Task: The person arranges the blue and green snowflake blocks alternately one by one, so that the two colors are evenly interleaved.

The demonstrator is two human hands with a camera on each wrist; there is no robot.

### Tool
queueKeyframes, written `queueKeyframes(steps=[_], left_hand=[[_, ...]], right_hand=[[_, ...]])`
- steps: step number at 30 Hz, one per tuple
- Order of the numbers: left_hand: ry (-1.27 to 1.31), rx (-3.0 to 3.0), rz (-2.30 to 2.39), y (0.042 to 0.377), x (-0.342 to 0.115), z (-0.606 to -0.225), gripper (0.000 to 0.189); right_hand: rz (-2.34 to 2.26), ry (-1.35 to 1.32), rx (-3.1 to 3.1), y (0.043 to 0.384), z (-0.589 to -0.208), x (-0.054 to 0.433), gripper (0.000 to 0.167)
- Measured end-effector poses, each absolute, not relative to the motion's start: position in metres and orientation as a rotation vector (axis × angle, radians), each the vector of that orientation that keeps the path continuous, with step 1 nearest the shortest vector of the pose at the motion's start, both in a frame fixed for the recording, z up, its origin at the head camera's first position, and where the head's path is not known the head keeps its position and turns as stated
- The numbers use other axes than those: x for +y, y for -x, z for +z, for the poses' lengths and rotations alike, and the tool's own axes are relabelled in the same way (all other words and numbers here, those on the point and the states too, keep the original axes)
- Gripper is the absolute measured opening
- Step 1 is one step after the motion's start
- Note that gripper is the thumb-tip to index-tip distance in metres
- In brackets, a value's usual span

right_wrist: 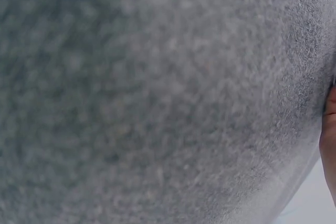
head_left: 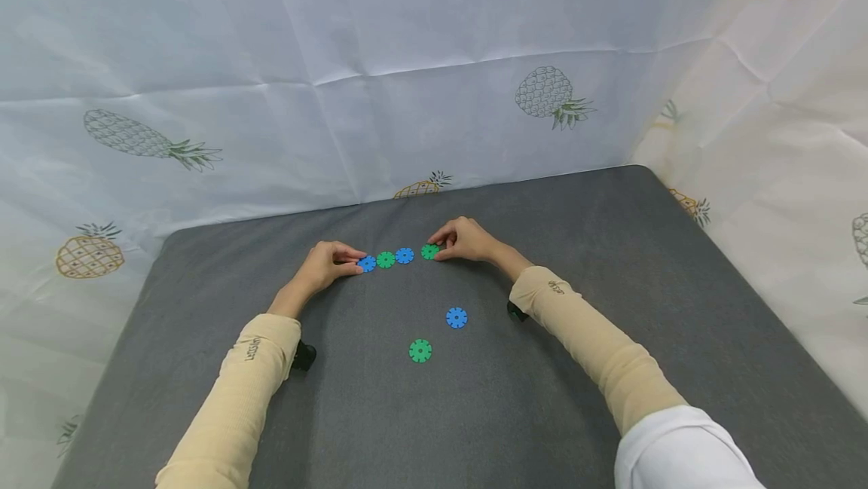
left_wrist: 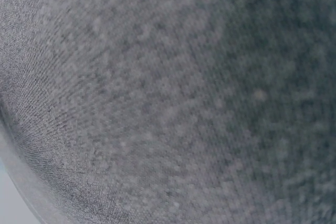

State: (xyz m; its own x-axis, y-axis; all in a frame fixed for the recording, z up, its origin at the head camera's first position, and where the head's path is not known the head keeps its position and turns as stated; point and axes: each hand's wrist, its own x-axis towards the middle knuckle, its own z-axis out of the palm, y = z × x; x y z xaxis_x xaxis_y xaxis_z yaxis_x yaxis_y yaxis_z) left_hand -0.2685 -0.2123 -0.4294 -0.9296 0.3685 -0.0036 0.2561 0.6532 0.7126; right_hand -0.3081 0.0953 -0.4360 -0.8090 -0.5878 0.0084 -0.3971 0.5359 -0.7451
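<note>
A short row of notched plastic discs lies on the grey cloth in the head view. At its left end my left hand (head_left: 320, 267) pinches a blue disc (head_left: 367, 264) between thumb and fingers. Beside that lie a green disc (head_left: 386, 260) and a second blue disc (head_left: 404, 255), edge to edge or nearly so. To their right, across a small gap, my right hand (head_left: 468, 239) pinches another green disc (head_left: 429, 252). The left wrist view holds only blurred cloth; part of the right hand (right_wrist: 329, 142) shows at the right wrist view's edge.
Closer to me, a loose blue disc (head_left: 456, 317) and a loose green disc (head_left: 420, 351) lie apart on the grey-covered table (head_left: 380, 429). White pineapple-print fabric (head_left: 434, 127) hangs behind the table's far edge and along the right side.
</note>
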Motion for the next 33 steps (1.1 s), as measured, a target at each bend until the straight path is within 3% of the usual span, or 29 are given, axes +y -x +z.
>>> queueKeyframes(steps=[33], left_hand=[[-0.485,2.703,1.148,0.270,-0.212,-0.429,0.027]], right_hand=[[-1.111,0.741,2.593,0.306,-0.434,0.079,0.025]])
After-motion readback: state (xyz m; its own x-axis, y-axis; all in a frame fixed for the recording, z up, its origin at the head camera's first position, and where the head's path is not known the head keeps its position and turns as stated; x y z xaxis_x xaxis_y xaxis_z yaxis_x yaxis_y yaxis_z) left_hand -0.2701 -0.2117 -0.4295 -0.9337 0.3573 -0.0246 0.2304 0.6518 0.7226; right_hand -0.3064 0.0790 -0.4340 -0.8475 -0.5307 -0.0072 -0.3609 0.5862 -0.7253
